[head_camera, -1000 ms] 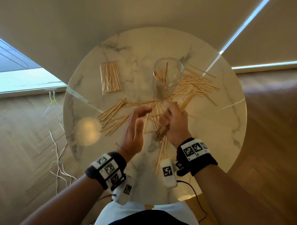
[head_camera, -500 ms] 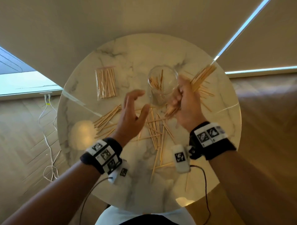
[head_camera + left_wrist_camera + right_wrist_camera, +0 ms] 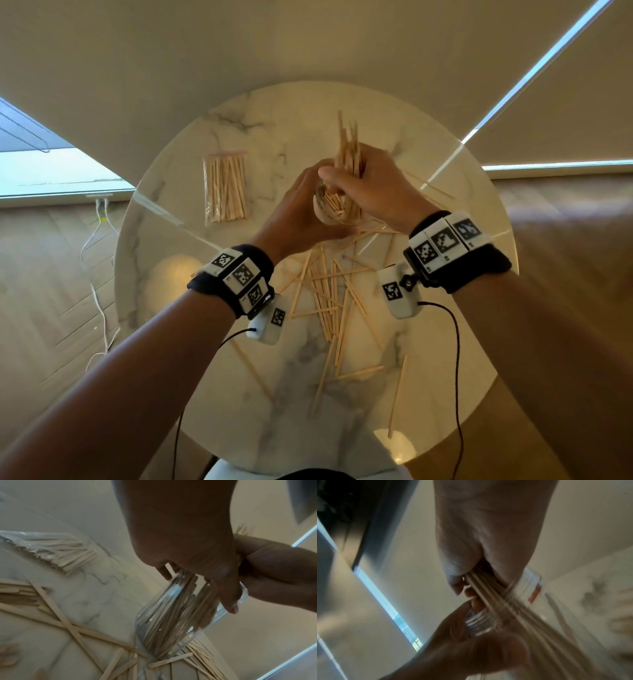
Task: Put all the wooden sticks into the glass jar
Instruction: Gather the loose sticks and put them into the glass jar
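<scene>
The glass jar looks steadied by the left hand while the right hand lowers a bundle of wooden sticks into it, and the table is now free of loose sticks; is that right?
Not quite: the head view shows many loose sticks on the table. The rest holds: the left hand steadies the glass jar while the right hand lowers a bundle of wooden sticks in.

both hands [image 3: 301,209] [image 3: 373,185] curled, raised together

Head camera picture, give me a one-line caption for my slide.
Right hand feeds a bundle of sticks into the jar steadied by the left hand.
</scene>
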`<state>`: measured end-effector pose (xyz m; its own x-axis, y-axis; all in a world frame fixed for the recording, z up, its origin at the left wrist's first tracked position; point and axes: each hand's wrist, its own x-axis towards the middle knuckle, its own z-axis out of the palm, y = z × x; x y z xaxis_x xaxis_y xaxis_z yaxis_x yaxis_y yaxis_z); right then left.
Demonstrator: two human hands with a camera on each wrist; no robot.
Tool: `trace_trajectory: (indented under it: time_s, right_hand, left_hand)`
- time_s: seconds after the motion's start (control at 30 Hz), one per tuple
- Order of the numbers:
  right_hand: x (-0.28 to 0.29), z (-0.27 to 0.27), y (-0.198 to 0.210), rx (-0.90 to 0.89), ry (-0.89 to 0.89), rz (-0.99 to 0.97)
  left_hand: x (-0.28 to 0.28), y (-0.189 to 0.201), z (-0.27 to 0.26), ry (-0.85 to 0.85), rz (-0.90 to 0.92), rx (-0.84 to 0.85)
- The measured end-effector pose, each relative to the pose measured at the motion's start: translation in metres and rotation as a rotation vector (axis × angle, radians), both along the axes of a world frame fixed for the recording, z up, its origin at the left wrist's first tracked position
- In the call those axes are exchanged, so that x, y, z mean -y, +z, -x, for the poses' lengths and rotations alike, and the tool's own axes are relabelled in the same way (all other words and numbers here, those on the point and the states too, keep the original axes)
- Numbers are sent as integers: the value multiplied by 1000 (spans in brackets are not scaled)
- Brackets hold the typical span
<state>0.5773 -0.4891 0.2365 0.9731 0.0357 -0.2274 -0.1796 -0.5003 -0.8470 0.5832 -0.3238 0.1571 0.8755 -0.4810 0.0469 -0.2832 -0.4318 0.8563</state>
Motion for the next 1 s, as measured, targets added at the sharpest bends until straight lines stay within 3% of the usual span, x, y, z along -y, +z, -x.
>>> trace_trajectory:
  time_s: [0.13, 0.33, 0.47, 0.57, 0.63, 0.73, 0.87, 1.0]
  right_hand:
    - [21, -3, 16, -66, 291, 235]
    - [24, -10, 23, 71, 408, 448]
    - [6, -9, 12, 10, 528, 641]
    - [5, -15, 10, 0, 431, 615]
    - [1, -17, 9, -46, 465, 554]
    - [1, -18, 6, -39, 504, 612]
    - [16, -18, 4, 62, 287, 591]
    - [1, -5, 6, 35, 534, 591]
  left_hand:
    - [-3, -1, -2, 0, 8, -1]
    - [-4, -4, -2, 15, -17, -2]
    - [-5, -2, -1, 9, -18, -7]
    - [-5, -2, -1, 14, -23, 11]
    - [-6, -4, -1, 18, -10, 13]
    - [-6, -4, -1, 14, -7, 12]
    - [-5, -4, 0, 21, -22, 9]
    - [-5, -6, 1, 16, -25, 6]
